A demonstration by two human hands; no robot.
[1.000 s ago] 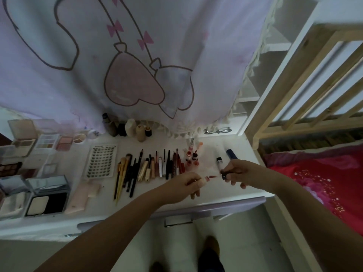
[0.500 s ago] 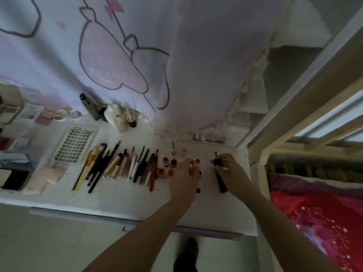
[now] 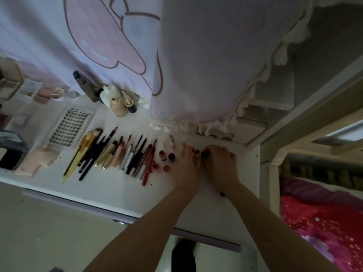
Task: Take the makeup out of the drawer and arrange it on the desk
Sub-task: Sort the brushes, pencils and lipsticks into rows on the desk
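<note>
Both hands are being held side by side over the right part of the white table (image 3: 110, 185), just right of the laid-out makeup. A dark-capped tube (image 3: 204, 154) is being gripped by the right hand (image 3: 221, 165), its fingers curled round it, the cap showing at the knuckles and the dark lower end showing under the wrist. The left hand (image 3: 187, 167) is being lowered onto the table with its fingers bent toward small orange pieces (image 3: 195, 152); whether anything is being pinched there cannot be told. Beside the left hand, small red bottles (image 3: 167, 156) are being kept upright, and further left a row of pencils and brushes (image 3: 117, 154) is lying in parallel. A lash tray (image 3: 71, 126) and pale compacts (image 3: 37, 160) are lying beyond, with foundation bottles (image 3: 117, 104) standing under the pink cartoon curtain (image 3: 137, 46). A red bedspread (image 3: 322, 222) is showing at the right.
</note>
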